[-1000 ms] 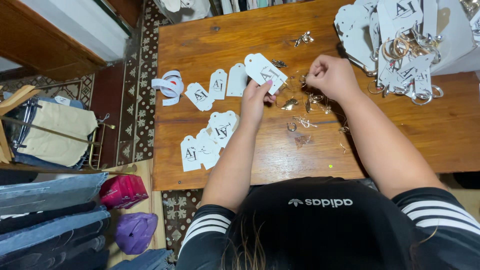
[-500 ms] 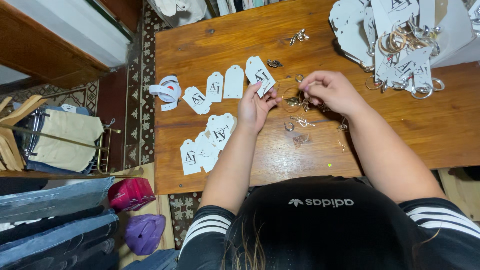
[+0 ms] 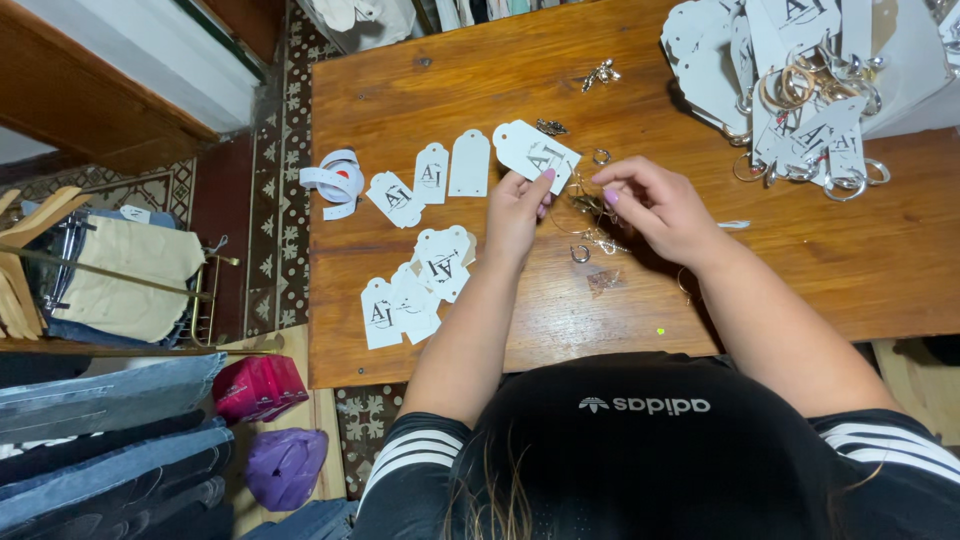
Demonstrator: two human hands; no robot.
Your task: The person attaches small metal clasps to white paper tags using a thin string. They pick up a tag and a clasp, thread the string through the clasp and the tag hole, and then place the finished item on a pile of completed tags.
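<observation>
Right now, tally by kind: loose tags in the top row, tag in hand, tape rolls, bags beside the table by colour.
loose white tags, top row: 3
white tag in left hand: 1
tape roll: 1
pink bag: 1
purple bag: 1
Total: 7

From my remote seat I look down on a brown wooden plank table (image 3: 480,70) that fills the upper middle of the view. Beside its left edge runs a dark patterned rug (image 3: 272,170) over reddish floor. Further left, a brass clothes rail (image 3: 130,345) carries a beige garment (image 3: 125,275) on wooden hangers (image 3: 25,260), with folded blue jeans (image 3: 100,400) below. A pink bag (image 3: 258,387) and a purple bag (image 3: 285,465) sit near the table's near left corner. Light is even, indoor.
</observation>
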